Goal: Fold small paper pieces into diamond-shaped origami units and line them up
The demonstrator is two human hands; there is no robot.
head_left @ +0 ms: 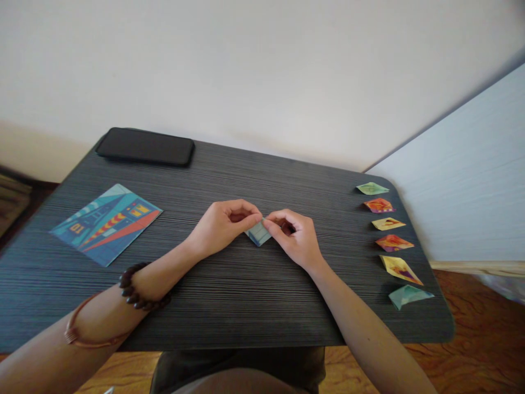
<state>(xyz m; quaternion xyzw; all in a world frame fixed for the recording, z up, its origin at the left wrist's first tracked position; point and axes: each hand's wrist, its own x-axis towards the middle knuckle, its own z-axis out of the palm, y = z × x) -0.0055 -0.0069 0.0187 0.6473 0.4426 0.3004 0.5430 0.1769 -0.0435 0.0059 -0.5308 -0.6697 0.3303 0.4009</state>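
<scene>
A small folded piece of blue-grey paper (258, 233) lies at the middle of the dark table (229, 295). My left hand (223, 223) pinches its left upper edge with curled fingers. My right hand (296, 236) pinches its right edge, fingers closed. Both hands rest on the tabletop. Part of the paper is hidden under the fingertips.
A black phone (145, 146) lies at the far left corner. A colourful printed paper sheet (105, 222) lies flat at the left. Several small folded paper pieces (389, 241) form a row along the right edge. A white wall stands behind the table; wooden floor shows below.
</scene>
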